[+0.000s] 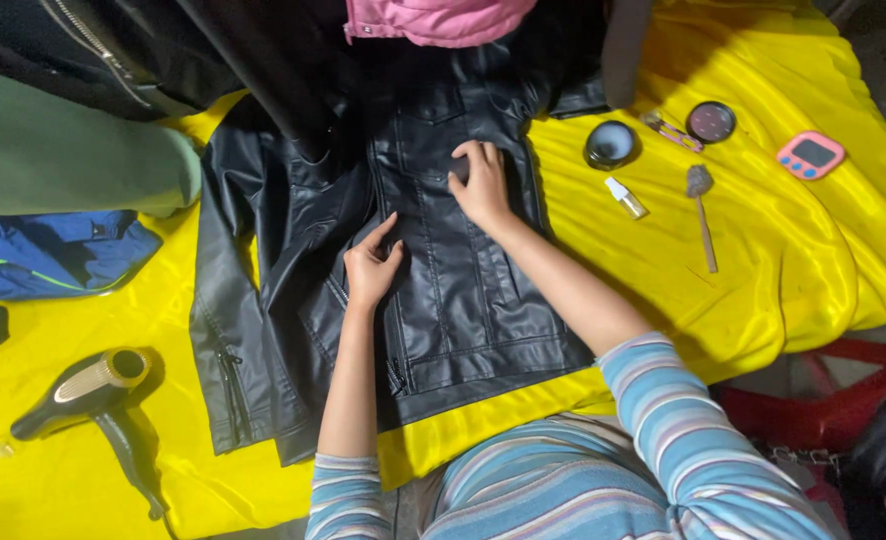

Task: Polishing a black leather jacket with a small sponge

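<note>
Both hands flat on black leather jacket (443, 290); open round tin (610, 144) beside.

left hand (371, 268): fingers loosely curled, palm down, forearm bare and straight.
right hand (483, 185): reaching further forward, fingers spread and flat, striped sleeve pushed up.

Lighting: bright, fairly even, falling from above. Yellow satin cloth (763, 250): strongly saturated, soft sheen along its folds on the right, no blown-out patches. Black leather jacket (463, 290): dull highlights on panels and seams; its far part sinks into near-black, detail lost. Shadows: soft and short, beside the hair dryer (93, 395) at near left and under the small items at far right. Focus: sharp in the centre. Edges: mild wide-angle stretching; near right corner dim and murky.
</note>
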